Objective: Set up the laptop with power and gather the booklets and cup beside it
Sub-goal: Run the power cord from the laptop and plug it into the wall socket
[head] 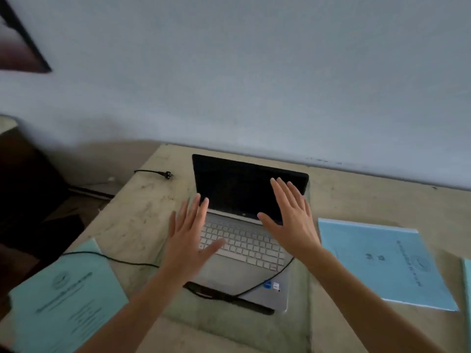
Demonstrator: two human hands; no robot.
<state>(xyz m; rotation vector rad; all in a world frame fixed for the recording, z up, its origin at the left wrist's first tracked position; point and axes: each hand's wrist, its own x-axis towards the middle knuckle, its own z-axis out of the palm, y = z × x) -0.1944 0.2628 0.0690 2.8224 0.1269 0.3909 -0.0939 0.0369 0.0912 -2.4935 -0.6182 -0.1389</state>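
A silver laptop (244,247) stands lid-up on the table, its screen (237,189) black. My left hand (190,238) hovers flat over the keyboard's left side, fingers spread, holding nothing. My right hand (290,217) is spread in front of the screen's right part, also holding nothing. A black power cable (265,282) crosses the palm rest, and its black adapter brick (229,298) lies on the laptop's front edge. A loose plug (167,174) rests at the table's far left. One blue booklet (65,296) lies left of the laptop, another (384,263) right. No cup is visible.
The stone-look table (132,215) butts against a pale wall. A further blue booklet's edge (467,289) shows at the far right. The table's left edge drops to a dark floor area (33,205). A transparent mat (300,314) lies under the laptop.
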